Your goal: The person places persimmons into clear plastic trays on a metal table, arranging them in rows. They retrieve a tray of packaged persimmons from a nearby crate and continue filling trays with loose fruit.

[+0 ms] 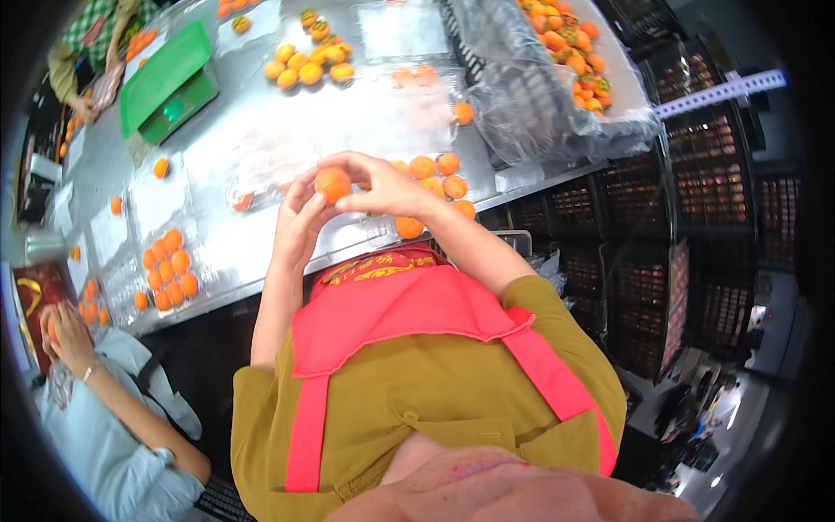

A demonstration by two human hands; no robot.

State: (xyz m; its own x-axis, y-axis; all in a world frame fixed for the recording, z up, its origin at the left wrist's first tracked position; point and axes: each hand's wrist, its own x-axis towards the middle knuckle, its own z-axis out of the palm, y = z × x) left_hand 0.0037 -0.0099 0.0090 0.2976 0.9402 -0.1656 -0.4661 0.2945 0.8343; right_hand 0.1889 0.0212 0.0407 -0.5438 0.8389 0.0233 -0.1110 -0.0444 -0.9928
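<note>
Both my left hand and my right hand hold one orange persimmon between their fingertips, above the near part of a steel table. Just right of my hands, several persimmons sit in rows, partly behind my right wrist. A clear plastic tray lies beyond my left hand, with an orange fruit at its near corner. Farther back is a loose group of yellow-orange persimmons, some with green calyxes.
A plastic-lined crate of persimmons stands at the back right. A green scale is at the back left. Left of me a co-worker's hands hold a fruit near a filled tray; another person's hand is at the far left. Stacked black crates stand right.
</note>
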